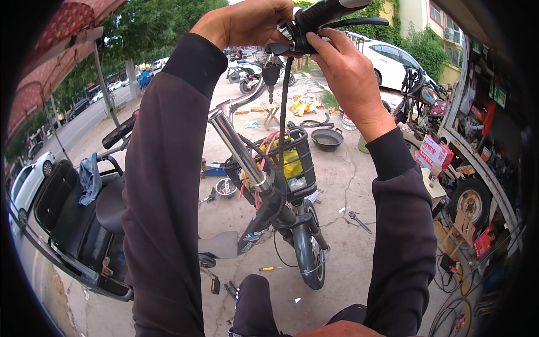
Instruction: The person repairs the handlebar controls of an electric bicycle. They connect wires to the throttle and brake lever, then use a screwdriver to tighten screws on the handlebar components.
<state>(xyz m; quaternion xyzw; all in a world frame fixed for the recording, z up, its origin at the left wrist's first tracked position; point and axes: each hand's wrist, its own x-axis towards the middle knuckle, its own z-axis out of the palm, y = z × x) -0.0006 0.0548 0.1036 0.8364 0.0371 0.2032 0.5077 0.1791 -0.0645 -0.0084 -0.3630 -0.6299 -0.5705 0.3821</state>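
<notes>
- The step in hand is apparently involving fitting or adjusting the black control housing (303, 44), which is being held up above the front basket (306, 163), beside the rubber handle (328, 11) and brake lever (362, 21).
- The next move is probably calling for steadying the handle while aligning the housing, keeping the braided cable (282, 112), which is hanging down to the basket, from twisting.
- The right hand (351, 76) is nearly closing its grip, digits pinching the housing above the basket.
- The left hand (250, 23) is curling at the housing's other side, above the basket; its fingertips are partly hiding, so I cannot tell how tightly it is gripping.
</notes>
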